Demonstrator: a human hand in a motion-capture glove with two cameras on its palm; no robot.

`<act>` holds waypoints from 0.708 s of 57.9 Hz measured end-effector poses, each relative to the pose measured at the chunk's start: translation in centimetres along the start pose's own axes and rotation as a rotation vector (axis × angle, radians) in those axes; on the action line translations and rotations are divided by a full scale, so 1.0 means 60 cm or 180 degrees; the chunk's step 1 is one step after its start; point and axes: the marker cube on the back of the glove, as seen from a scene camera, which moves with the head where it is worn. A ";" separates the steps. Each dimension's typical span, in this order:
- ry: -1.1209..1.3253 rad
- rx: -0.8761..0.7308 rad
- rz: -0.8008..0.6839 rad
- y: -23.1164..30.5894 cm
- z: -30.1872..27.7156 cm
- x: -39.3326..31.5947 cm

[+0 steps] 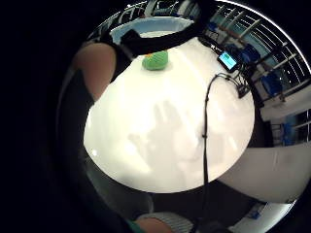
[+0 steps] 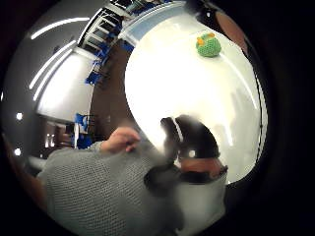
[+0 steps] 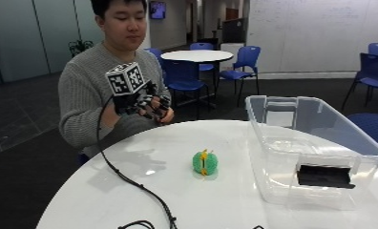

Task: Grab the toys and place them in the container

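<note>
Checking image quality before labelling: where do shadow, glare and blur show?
Little finger side palm view: the hand's shadow falls on the white table. Thumb side palm view: the table glares bright and the black glove is smeared. Outside view: the green toy is sharp.

- Toy (image 3: 204,162) sits on the table (image 3: 144,191), near mid-surface, apart from everything else.
- Container (image 3: 313,148) stands on the table at the person's left, near the toy, not touching it.
- Right hand (image 3: 146,106) is raised above the table edge nearest the person, well apart from toy and container.
- Chairs (image 3: 240,62) and another table (image 3: 198,56) stand behind the person.
</note>
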 end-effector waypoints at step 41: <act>0.0397 -0.1225 0.0422 -0.353 0.161 0.103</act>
